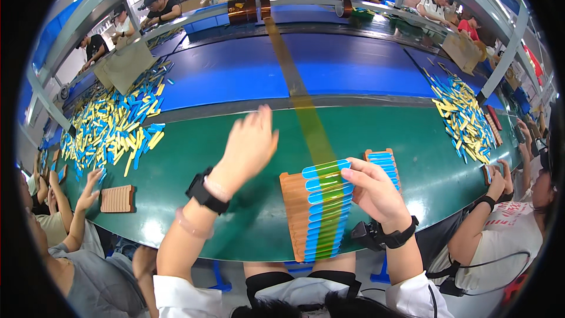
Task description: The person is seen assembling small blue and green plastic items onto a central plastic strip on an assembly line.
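Note:
A slotted wooden board point(292, 203) carries a column of several blue rounded-end strips point(321, 198), close in front of me at the table's near side. A long band of transparent amber tape point(308, 121) runs from a roll point(266, 9) on the overhead rail down across the strips. My right hand point(379, 191) is at the board's upper right corner, thumb and fingers closed on the end of the top tape-covered blue strip. To the left of the tape, my left hand point(253, 144) is raised above the green table, fingers stretched out, holding nothing.
Heaps of yellow and blue strips lie left point(118, 121) and right point(465, 118) on the green table point(200, 141). A second wooden board with blue strips point(384, 168) rests beyond my right hand; another slotted board point(118, 199) is at left. Co-workers sit at both sides and opposite.

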Motion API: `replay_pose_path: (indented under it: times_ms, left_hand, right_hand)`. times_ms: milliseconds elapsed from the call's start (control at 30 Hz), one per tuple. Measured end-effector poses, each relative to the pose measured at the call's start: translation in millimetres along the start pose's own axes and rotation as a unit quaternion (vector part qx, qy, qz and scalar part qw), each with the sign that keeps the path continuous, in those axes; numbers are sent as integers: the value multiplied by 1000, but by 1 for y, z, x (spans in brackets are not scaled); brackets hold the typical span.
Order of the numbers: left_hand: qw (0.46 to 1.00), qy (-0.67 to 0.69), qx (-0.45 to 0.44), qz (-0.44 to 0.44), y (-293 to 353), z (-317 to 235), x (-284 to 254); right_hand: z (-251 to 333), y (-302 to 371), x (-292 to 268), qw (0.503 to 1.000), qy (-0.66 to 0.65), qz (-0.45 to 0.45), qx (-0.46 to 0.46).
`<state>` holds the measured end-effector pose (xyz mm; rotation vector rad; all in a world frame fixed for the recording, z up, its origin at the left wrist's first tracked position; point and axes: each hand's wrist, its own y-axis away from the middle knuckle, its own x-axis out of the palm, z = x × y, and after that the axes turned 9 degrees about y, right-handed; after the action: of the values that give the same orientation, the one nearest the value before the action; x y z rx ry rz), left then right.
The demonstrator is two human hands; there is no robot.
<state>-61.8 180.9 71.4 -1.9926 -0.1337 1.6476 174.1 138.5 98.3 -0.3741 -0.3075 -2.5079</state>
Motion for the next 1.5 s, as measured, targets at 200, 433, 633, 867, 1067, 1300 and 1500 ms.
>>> replay_pose_path:
  times_ms: [200, 433, 633, 867, 1067, 1300, 1500]
  left_hand:
    - [910, 167, 331, 188, 65, -56, 12]
    - [973, 24, 142, 181, 58, 31, -9]
    - [963, -136, -81, 216, 51, 136, -25]
    - [448, 794, -345, 223, 33, -37, -17]
    - [406, 844, -344, 68, 77, -44, -7]
    - [418, 831, -365, 48, 91, -35, -8]
    - [419, 829, -369, 27, 96, -32, -20]
  right_hand:
    - [2, 5, -17, 999, -27, 20, -31]
    - [-1, 7, -22, 999, -6, 37, -15]
    - [-8, 9, -8, 998, 12, 66, 5]
    - [-21, 13, -7, 998, 59, 27, -26]
    - [-53, 76, -13, 811, 437, -322, -219]
    - [-88, 101, -53, 685, 620, -375, -73]
    - [-106, 105, -34, 699, 603, -370, -101]
